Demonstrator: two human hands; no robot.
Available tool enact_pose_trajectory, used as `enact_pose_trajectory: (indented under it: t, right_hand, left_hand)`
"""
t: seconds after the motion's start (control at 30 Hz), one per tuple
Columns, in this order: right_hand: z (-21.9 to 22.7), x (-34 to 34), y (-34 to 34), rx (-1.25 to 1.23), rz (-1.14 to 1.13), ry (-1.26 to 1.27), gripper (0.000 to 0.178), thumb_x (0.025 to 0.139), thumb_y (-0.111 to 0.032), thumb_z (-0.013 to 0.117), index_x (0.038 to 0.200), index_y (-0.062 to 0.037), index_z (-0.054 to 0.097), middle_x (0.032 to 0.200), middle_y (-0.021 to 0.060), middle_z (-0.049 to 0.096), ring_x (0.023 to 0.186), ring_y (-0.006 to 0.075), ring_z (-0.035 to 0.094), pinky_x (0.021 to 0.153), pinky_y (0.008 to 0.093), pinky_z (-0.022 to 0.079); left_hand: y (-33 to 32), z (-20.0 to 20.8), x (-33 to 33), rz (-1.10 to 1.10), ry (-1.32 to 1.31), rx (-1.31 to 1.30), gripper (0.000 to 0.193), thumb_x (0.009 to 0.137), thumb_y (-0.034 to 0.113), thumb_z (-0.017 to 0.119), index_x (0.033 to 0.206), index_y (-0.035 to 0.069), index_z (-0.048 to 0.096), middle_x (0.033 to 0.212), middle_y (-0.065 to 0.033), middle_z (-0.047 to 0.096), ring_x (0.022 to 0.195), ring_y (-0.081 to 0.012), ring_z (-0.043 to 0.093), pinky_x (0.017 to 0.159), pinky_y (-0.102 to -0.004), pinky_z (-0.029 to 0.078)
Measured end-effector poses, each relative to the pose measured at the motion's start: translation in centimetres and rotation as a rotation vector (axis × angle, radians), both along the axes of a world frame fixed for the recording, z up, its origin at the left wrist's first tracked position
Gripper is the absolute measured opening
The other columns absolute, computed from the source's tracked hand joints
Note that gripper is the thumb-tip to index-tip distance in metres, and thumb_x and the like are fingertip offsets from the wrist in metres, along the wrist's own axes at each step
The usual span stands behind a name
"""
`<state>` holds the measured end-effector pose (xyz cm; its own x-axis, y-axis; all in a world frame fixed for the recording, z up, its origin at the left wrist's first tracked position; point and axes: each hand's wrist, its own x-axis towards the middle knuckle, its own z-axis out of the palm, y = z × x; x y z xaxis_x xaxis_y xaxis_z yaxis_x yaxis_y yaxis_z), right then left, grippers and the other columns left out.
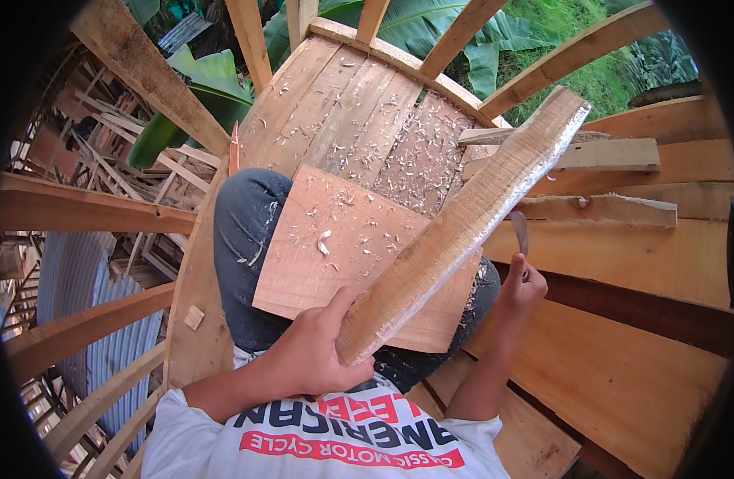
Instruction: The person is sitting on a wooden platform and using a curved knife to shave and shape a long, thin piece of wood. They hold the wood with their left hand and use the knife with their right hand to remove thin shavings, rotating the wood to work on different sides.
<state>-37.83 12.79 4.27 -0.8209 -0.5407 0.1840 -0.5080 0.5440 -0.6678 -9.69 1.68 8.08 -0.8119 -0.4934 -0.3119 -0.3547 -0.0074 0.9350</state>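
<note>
Seen from the head camera, a person sits on a curved wooden platform (335,104) strewn with shavings, a flat reddish board (335,247) resting across the lap. The left hand (315,351) is closed around the lower end of a long, rough plank (462,223), thumb on top, holding it tilted so that it crosses over the board and rises toward the upper right. The right hand (520,289), just beside the plank's right edge, is wrapped around the handle of a curved blade (519,231) whose tip points up near the plank; whether it touches the wood cannot be told. Loose boards (598,156) lie to the right, and banana leaves (199,88) show beyond the timber ribs.
</note>
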Motion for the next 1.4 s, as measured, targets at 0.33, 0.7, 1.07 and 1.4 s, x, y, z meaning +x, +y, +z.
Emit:
enact_pose_trajectory:
  t: [0.33,0.7,1.07,1.4]
  right_hand:
    - [0.7,8.0,1.5,0.04,0.446,-0.105,0.064,0.074,-0.058,0.068,0.056,-0.0014,0.045,0.047,0.0089,0.034,0.042,0.02,0.038,0.042,0.0322,0.032]
    - [0.2,6.3,1.4,0.08,0.433,0.088,0.066,0.064,-0.063,0.072,0.056,-0.0029,0.046,0.047,0.0095,0.039,0.041,0.0245,0.043,0.041,0.0318,0.035]
    - [-0.1,0.4,3.8,-0.057,0.047,-0.136,0.073,0.081,-0.069,0.053,0.057,-0.0017,0.034,0.05,-0.0003,0.027,0.05,0.0105,0.028,0.044,0.0313,0.021]
    - [0.5,8.4,1.4,0.093,0.474,0.018,0.068,0.059,-0.069,0.071,0.052,-0.0045,0.048,0.046,0.0084,0.042,0.041,0.026,0.048,0.041,0.0331,0.037]
  left_hand:
    - [-0.3,-1.3,0.3,0.049,0.137,0.178,0.063,0.07,0.013,0.069,0.123,-0.004,0.039,0.104,-0.0223,0.058,0.099,-0.0251,0.058,0.086,-0.0341,0.044]
    - [0.5,-0.1,-0.1,-0.063,0.129,0.217,0.065,0.072,0.013,0.067,0.125,-0.004,0.035,0.105,-0.0222,0.058,0.098,-0.0243,0.058,0.086,-0.0336,0.044]
    - [1.8,-1.5,1.9,-0.129,0.077,0.411,0.065,0.074,0.022,0.068,0.124,-0.004,0.035,0.095,-0.0162,0.054,0.092,-0.0194,0.053,0.082,-0.0312,0.042]
    - [1.2,-1.0,0.6,-0.086,0.149,0.553,0.066,0.073,0.021,0.066,0.125,-0.005,0.034,0.106,-0.0132,0.051,0.1,-0.0162,0.046,0.09,-0.028,0.036]
